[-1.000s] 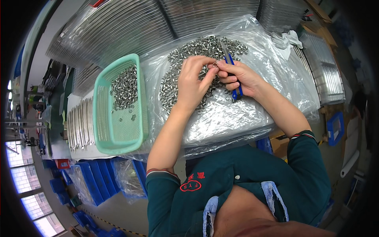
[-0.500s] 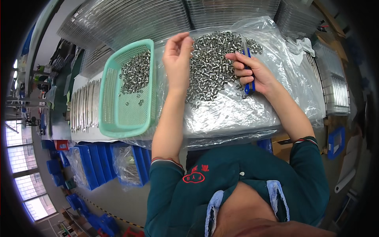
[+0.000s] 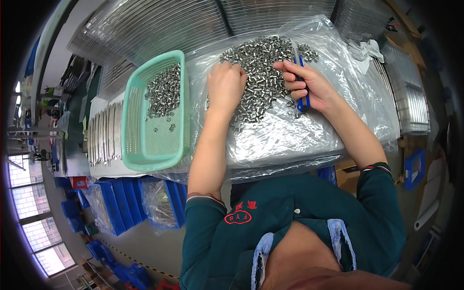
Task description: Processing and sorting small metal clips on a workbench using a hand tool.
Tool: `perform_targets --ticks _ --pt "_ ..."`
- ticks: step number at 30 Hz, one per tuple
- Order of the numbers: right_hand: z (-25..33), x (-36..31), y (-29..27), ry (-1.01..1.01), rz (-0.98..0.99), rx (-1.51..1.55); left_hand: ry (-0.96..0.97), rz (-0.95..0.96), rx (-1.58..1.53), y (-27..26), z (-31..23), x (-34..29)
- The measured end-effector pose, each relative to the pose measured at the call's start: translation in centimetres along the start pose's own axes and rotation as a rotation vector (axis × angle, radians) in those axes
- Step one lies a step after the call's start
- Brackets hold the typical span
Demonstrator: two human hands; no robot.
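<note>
A wide pile of small shiny metal fittings (image 3: 258, 87), short and round with collars, lies on clear plastic sheeting (image 3: 285, 140). My left hand (image 3: 226, 86) is at the pile's left edge, back upward, fingers curled down among the pieces. Its fingertips are mostly hidden, so whatever they pinch cannot be made out. My right hand (image 3: 309, 86) is wrapped round a blue utility knife (image 3: 303, 102) over the pile's right side. The knife's blade points away from me, and my index finger and thumb stretch toward the pieces. Left of the pile stands a mint-green plastic basket (image 3: 129, 121) with more fittings inside.
Stacked clear plastic trays (image 3: 159, 29) line the table's back. Metal rods (image 3: 104, 137) lie left of the basket. More clear trays (image 3: 408, 96) and a white cloth (image 3: 365, 52) are at the right. Blue bins (image 3: 118, 205) stand below the table's front edge.
My left hand has come down from above the pile's left edge, turning palm-down onto the pieces. My right hand still holds the knife in nearly the same place. The view has shifted slightly.
</note>
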State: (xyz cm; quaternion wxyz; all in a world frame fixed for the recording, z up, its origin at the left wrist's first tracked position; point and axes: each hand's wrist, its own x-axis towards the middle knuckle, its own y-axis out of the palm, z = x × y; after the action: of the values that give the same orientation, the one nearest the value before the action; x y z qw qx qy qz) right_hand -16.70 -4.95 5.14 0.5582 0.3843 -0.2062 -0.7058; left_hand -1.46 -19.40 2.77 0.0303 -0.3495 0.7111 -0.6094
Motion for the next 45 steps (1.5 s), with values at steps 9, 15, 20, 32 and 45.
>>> perform_targets --ticks 9,15,20,32,45 --pt "0.0 0.1 -0.1 -0.001 0.000 0.010 -0.266 -0.023 -0.465 -0.5 -0.5 0.8" --pt "-0.2 0.2 -0.5 -0.027 -0.006 0.001 -0.391 0.162 -1.253 -1.9 -1.3 1.0" --pt "0.4 0.4 -1.1 -0.130 -0.045 0.031 -0.248 0.516 -1.385 -3.3 -2.4 0.5" --pt "0.5 0.7 -1.5 -0.189 -0.098 0.019 -0.078 0.447 -1.136 -1.9 -3.7 0.1" --pt "0.5 0.5 -1.0 -0.275 -0.151 0.064 0.188 0.091 -0.248 1.3 -5.1 0.2"
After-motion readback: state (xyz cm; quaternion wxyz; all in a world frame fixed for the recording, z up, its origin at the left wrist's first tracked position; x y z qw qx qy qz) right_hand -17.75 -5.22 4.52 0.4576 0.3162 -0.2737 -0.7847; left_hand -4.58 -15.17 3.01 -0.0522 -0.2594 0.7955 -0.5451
